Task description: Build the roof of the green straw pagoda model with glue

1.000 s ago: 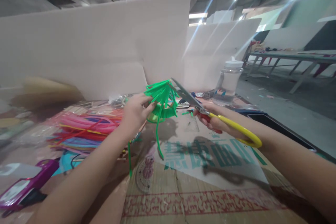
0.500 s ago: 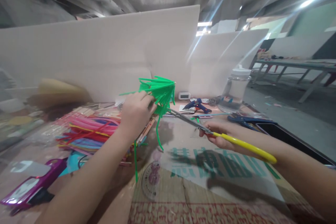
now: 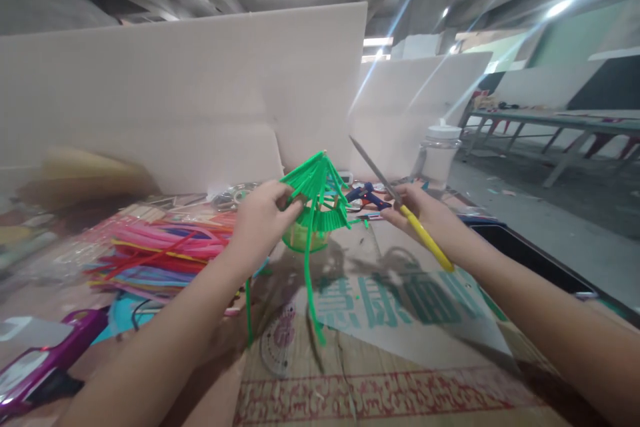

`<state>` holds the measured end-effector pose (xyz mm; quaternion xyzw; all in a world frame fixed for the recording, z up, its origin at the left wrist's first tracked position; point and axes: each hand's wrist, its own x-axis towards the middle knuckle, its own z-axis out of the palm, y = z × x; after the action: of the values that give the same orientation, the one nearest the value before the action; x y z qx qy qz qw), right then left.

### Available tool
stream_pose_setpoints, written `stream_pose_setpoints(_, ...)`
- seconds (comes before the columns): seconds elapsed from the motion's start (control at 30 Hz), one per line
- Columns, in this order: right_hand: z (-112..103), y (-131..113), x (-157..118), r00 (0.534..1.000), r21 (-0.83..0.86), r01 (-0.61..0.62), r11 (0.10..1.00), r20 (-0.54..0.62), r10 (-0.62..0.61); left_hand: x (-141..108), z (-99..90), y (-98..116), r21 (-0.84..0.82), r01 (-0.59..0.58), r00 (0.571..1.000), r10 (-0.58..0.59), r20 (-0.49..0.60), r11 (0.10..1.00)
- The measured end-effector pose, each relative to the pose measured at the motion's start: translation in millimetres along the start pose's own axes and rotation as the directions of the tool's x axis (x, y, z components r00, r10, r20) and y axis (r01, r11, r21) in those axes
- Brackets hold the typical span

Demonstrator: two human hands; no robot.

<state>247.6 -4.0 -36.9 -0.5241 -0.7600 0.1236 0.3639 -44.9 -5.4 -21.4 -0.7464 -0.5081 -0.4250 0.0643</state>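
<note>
Gripping green craftwork (image 3: 323,180) and scissors (image 3: 407,214), outstretched hands (image 3: 264,219) are apart.

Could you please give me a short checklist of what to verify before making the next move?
1. Left hand gripping the green pipe-cleaner model at its left edge: ok.
2. Right hand holding the yellow-handled scissors: ok.
3. Scissor tip apart from the model: ok, a gap shows beside the pointed top.
4. No loose ends in front of the model: not ok, a long green strand hangs down there.
5. Blue glue gun cool: cannot tell.
6. Water bottle upright with its lid on: ok.
</note>
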Motion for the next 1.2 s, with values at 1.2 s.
stream_pose_setpoints(1.2, 65, -57, -31, 0.92, 0.914, -0.327, 0.24, 0.25, 0.3, -27, 20.1, 28, 0.295, -0.34, 0.938, 0.346, 0.034, 0.893)
